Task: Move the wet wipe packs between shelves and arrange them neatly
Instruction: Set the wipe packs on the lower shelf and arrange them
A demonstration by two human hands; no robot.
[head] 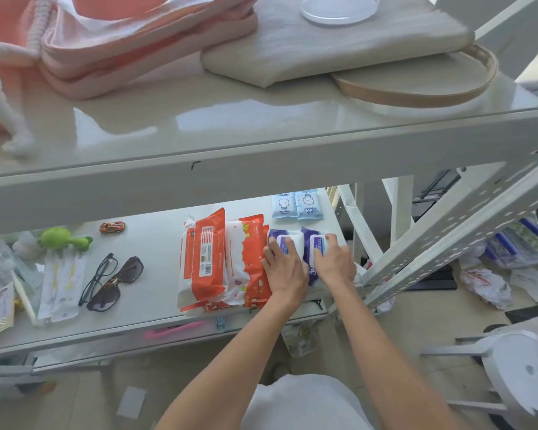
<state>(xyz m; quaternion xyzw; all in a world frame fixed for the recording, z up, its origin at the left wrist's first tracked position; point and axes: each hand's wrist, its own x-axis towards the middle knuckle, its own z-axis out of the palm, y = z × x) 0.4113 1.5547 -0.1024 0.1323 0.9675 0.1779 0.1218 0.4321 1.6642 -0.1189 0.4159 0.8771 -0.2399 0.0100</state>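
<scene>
Both forearms reach to the lower shelf. Left hand and right hand press flat, fingers spread, on two purple wet wipe packs beside orange packs; sunglasses left; upper shelf beam overhangs.

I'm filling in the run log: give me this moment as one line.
phase: arranging | left hand: on left purple wipe pack | right hand: on right purple wipe pack | orange wipe packs: stacked beside
</scene>
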